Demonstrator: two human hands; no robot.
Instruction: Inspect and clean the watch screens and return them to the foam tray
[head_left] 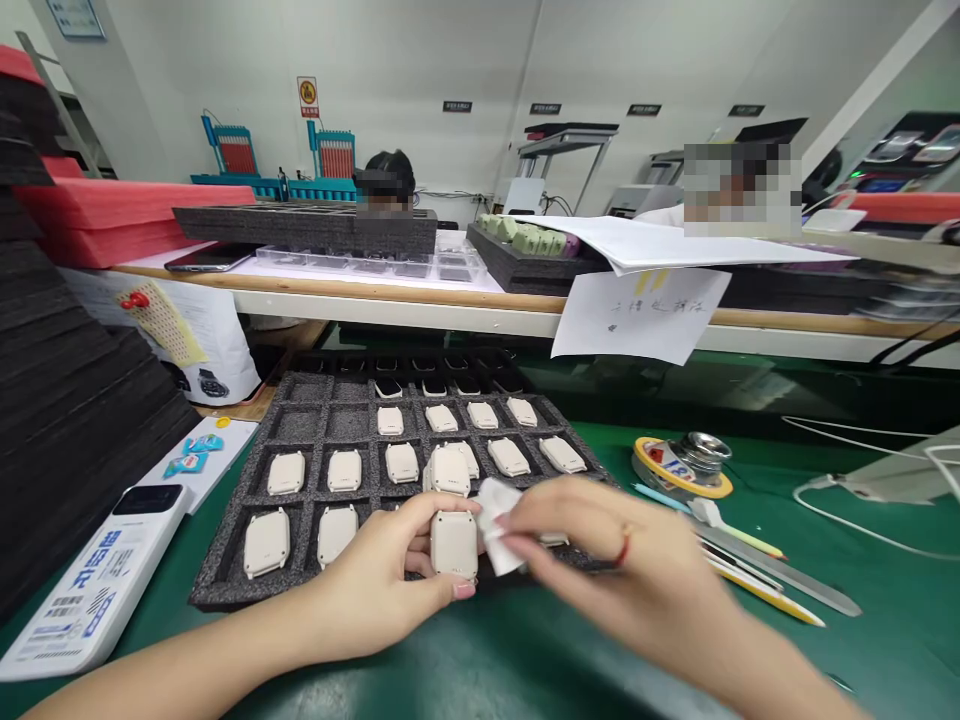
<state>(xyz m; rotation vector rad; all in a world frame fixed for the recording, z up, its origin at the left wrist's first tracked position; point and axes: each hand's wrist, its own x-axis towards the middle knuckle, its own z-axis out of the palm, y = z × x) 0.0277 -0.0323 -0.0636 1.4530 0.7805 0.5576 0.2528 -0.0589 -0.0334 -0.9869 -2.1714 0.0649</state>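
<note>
My left hand [390, 570] grips a cream watch case [454, 546] between thumb and fingers, its flat face turned to me, over the front edge of the tray. Just right of it, my right hand [607, 550] pinches a crumpled white wipe [497, 525], close beside the case; whether they touch I cannot tell. Behind both hands lies a black foam tray [300, 420] with compartments. Several cream watch cases sit in it, such as one at the front left [267, 542]. Another watch case [450, 470] rests on top of others. Part of the front row is hidden by my hands.
Right on the green mat stand a tape roll [679, 468], a steel ruler [795, 570] and several pens. At left are a long white box [97, 585] and stacked black foam [67, 400]. A shelf [390, 308] crosses behind; two people are beyond it.
</note>
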